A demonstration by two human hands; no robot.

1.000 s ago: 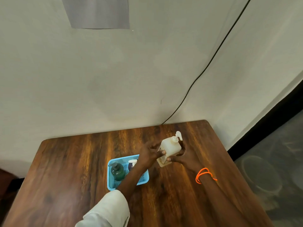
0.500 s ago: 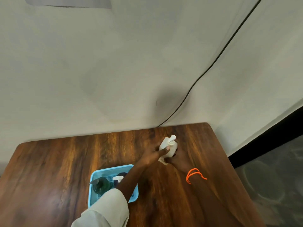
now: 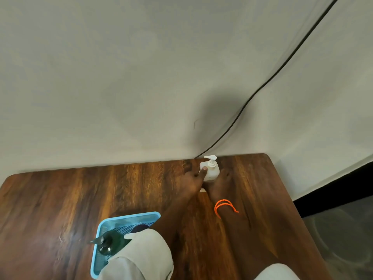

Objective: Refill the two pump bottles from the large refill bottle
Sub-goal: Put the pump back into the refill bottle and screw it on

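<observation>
White pump bottle upright at far edge of wooden table, held between both hands

Bottle: squat, square-shouldered, opaque cream-white plastic, matching pump head with spout pointing left; stands near the wall where a black cable drops behind the table. Left hand wraps its left side, thumb pressed on the front face; right hand cups the right side, fingers mostly hidden behind the bottle, so both are closed on it. Orange beaded cord loops the right wrist; pale cloth sleeve on the left arm. Table glossy, dark brown, streaked grain, rounded corners. Nearer, a light blue mesh-bottomed plastic tray holds a dark green rounded pump bottle; a second bottle beside it is largely covered by the sleeve
</observation>
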